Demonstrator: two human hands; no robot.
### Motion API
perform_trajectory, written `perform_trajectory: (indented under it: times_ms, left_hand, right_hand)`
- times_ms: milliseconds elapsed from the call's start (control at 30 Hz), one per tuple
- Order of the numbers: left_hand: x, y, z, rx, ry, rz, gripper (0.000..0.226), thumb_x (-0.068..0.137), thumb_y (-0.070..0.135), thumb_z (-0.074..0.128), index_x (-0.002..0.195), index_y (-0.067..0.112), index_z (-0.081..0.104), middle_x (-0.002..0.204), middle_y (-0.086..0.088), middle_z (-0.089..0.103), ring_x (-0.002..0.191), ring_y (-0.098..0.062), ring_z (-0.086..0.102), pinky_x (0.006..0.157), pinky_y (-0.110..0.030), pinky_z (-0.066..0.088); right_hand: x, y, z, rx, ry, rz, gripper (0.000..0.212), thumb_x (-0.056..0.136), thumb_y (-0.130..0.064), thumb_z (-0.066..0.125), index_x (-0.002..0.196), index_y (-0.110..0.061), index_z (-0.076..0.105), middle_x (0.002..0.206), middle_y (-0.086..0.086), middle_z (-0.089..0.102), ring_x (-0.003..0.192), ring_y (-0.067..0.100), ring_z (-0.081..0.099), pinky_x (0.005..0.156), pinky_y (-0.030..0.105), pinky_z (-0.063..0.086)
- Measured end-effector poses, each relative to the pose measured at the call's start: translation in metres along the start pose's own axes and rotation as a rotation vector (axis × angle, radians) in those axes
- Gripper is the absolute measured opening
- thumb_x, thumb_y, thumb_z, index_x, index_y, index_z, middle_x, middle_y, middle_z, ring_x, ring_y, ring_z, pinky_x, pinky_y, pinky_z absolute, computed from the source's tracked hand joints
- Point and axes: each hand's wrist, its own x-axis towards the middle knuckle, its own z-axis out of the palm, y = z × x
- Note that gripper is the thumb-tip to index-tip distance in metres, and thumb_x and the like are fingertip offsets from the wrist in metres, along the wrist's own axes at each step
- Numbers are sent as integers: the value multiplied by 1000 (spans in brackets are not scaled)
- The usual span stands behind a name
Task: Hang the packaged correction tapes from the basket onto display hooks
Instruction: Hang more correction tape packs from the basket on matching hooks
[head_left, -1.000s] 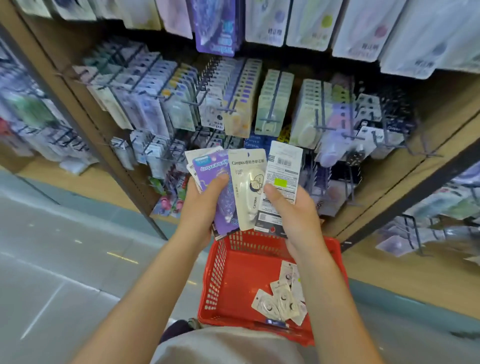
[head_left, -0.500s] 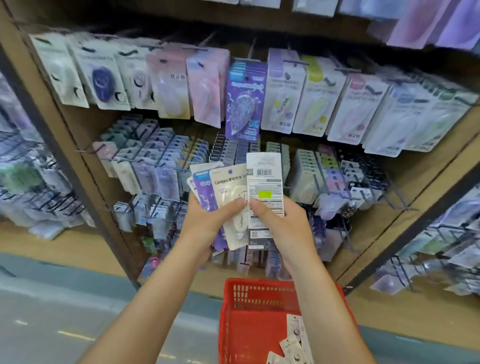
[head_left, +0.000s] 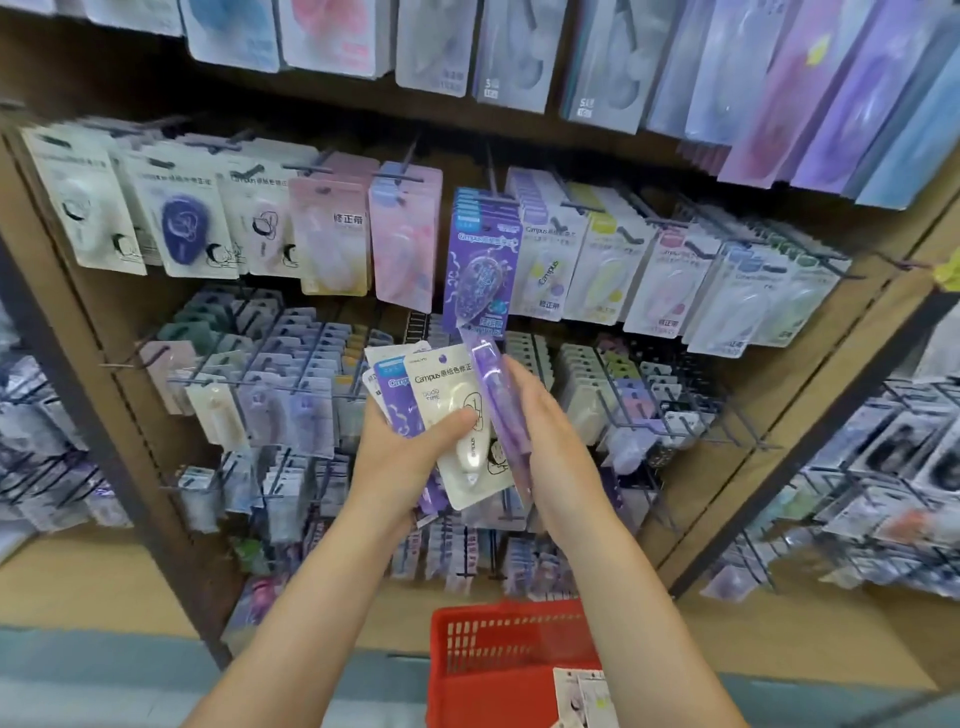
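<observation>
**A:** Where are the packets?

**B:** At the centre of the frame. The left hand (head_left: 402, 457) holds a fanned stack of flat carded correction-tape packets (head_left: 415, 400), its thumb pressed across the front cream card with the white dispenser (head_left: 462, 431); purple-printed cards sit behind that one. The other fingers are curled behind the stack, out of sight.

**A:** And the right?

**B:** The right hand (head_left: 550, 441) holds a purple packet turned edge-on (head_left: 498, 400), just right of the cream card and touching it. Its fingers lie together along the packet's side; the thumb I cannot see.

**A:** The basket?

**B:** The red plastic slotted basket (head_left: 498, 644) sits at the bottom centre, with a few more pale packets (head_left: 584, 696) in its lower right corner.

**A:** Behind the hands?

**B:** A brown display shelf (head_left: 779, 426) with rows of metal hooks. Just above the hands hangs a row of matching purple packets (head_left: 480, 260).
</observation>
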Motion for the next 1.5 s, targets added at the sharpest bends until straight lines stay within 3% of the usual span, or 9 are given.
perform_trajectory:
  times_ms: [200,367,533,633,833,967,1200,1333,1500]
  left_hand:
    - [5,-1,-1,-52,-2,24,80,71,13,92,140,8,52,124,-12,74,112,-32,72,85,-41,63]
    - [7,-6,10,-20,-15,36,83,68,15,90,141,7,50,125,-13,73,112,-33,72,88,-45,62]
    - [4,-15,20,-22,12,38,80,69,14,89,140,11,52,122,-11,74,110,-33,73,86,-47,62]
    - [5,-12,24,-73,33,50,89,62,21,92,140,8,51,123,-13,74,110,-32,73,79,-40,62]
    - [7,-2,33,-121,12,10,81,69,9,92,140,8,53,123,-13,74,110,-30,73,79,-38,63]
    - [11,12,45,-126,42,44,77,67,15,83,139,10,56,121,-8,76,105,-24,75,73,-32,63]
    - [25,49,114,-47,-72,154,82,66,15,91,140,15,55,122,-5,75,109,-27,74,78,-42,63]
    - [25,69,170,-19,-119,196,86,60,27,88,139,19,56,120,1,76,107,-22,75,86,-47,62]
    - [30,74,239,2,-188,219,91,57,26,91,138,15,53,119,-3,76,104,-23,76,83,-46,63]
  right_hand:
    - [3,-2,-18,19,100,20,31,95,-26,72,125,-25,67,109,6,75,101,22,73,82,35,58]
    - [3,-5,-25,19,88,4,31,88,-31,80,112,-16,67,107,9,76,100,28,74,86,44,59]
    - [-3,-4,-37,-63,-157,-59,42,100,-29,66,139,-38,54,129,-13,68,117,10,67,97,38,55]
    - [-2,-2,-53,-59,-274,-28,62,97,-5,66,143,-43,48,127,-3,71,109,17,70,85,36,59]
    - [12,2,-70,205,111,-1,12,93,-3,67,104,-8,69,92,5,77,79,19,70,65,27,56]
    - [16,-22,-100,316,311,-119,9,96,-11,67,101,-15,74,91,-3,77,76,8,68,64,23,51]
    - [26,-84,-169,402,553,-291,27,79,-31,88,72,-18,66,79,6,66,81,22,62,79,39,49]
    - [29,-109,-206,343,544,-322,23,92,-28,76,69,-22,76,76,-5,72,77,15,64,76,33,49]
    - [37,-130,-238,101,556,-319,29,101,-42,57,80,-23,58,71,-8,57,70,13,52,73,33,42]
